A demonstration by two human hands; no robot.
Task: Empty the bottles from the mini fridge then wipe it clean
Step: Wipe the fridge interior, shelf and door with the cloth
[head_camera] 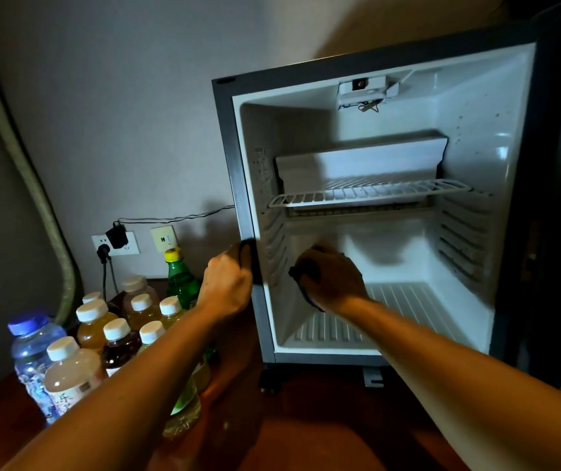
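Left hand [228,283] fingers curled round mini fridge [238,185] frame edge; right hand [331,278] fingers gripping dark cloth [301,271] against inner left wall. Bottles [112,334] on counter [306,447].

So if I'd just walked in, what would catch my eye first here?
Probably the open white mini fridge, lit and bare of bottles, with only its white wire shelf inside. The right hand holds a dark cloth near its lower left inner wall, while the left hand grips the fridge's grey front edge. To the left stands a cluster of white-capped drink bottles.
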